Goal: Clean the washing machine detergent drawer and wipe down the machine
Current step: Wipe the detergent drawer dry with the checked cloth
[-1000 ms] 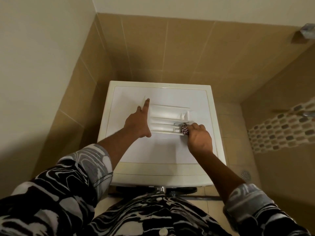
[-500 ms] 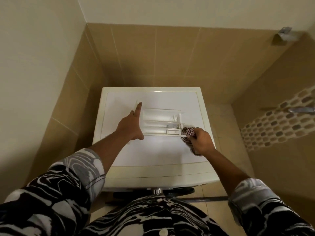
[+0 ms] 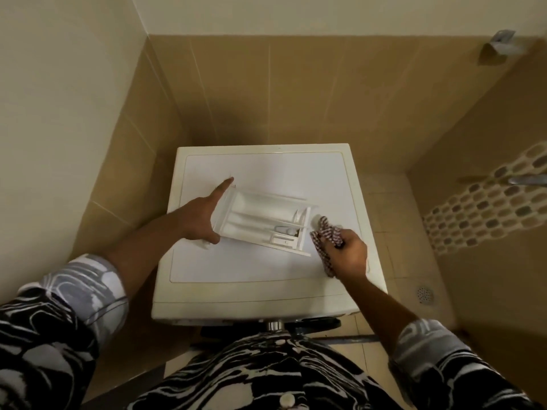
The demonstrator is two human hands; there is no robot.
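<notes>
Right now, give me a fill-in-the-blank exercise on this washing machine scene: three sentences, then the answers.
1. The detergent drawer lies on ____ of the washing machine.
2. The right hand grips a checked ____ beside the drawer.
3. The left hand lies against the drawer's other end with its fingers ____, not curled.

Missing words: top; cloth; straight.

The white plastic detergent drawer [image 3: 263, 221], pulled out and compartments up, lies on the flat top of the cream washing machine [image 3: 266, 270], its long axis pointing between 3 and 4 o'clock, with the checked cloth [image 3: 327, 235] bunched just beside its 3 o'clock end.
</notes>
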